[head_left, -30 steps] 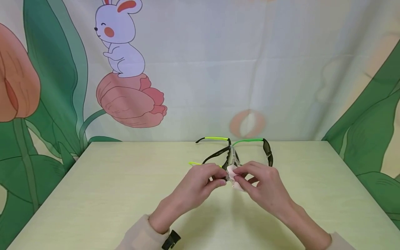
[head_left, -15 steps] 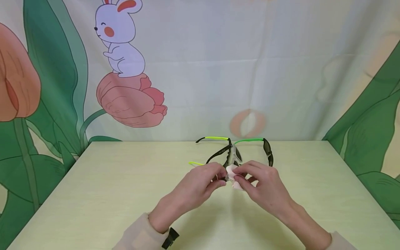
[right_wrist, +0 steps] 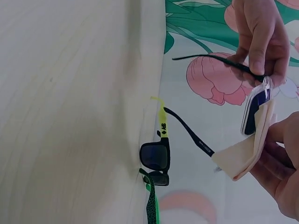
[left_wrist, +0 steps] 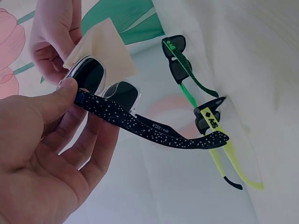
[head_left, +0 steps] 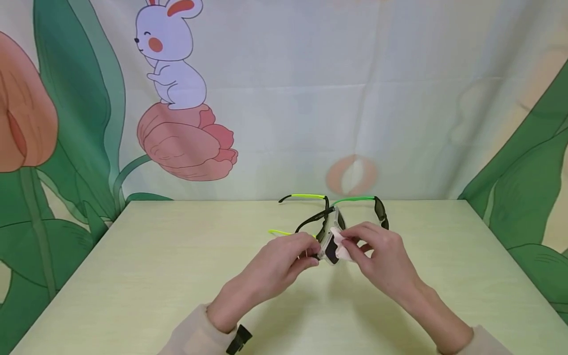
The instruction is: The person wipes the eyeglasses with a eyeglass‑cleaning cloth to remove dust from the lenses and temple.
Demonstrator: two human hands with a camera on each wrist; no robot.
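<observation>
A pair of sunglasses (left_wrist: 88, 74) with a clear front, dark lenses and black speckled temples is held above the table. My left hand (head_left: 284, 259) pinches it near one hinge, thumb against the speckled temple (left_wrist: 154, 133), as the left wrist view shows. Between the thumb and fingers of my right hand (head_left: 383, 254) is a cream cleaning cloth (right_wrist: 240, 156). The cloth lies against the front and covers part of it in the right wrist view. From the head view one dark lens (head_left: 332, 250) shows between the hands.
Behind the hands, sunglasses with yellow temples (head_left: 308, 196) stand on the table (head_left: 177, 256). To their right are sunglasses with green temples (head_left: 355, 198). A printed curtain (head_left: 284, 123) hangs along the table's back edge.
My right hand and the cloth have shifted slightly right and up, showing more of the near dark lens. The held sunglasses have turned a little; my left hand has barely moved.
</observation>
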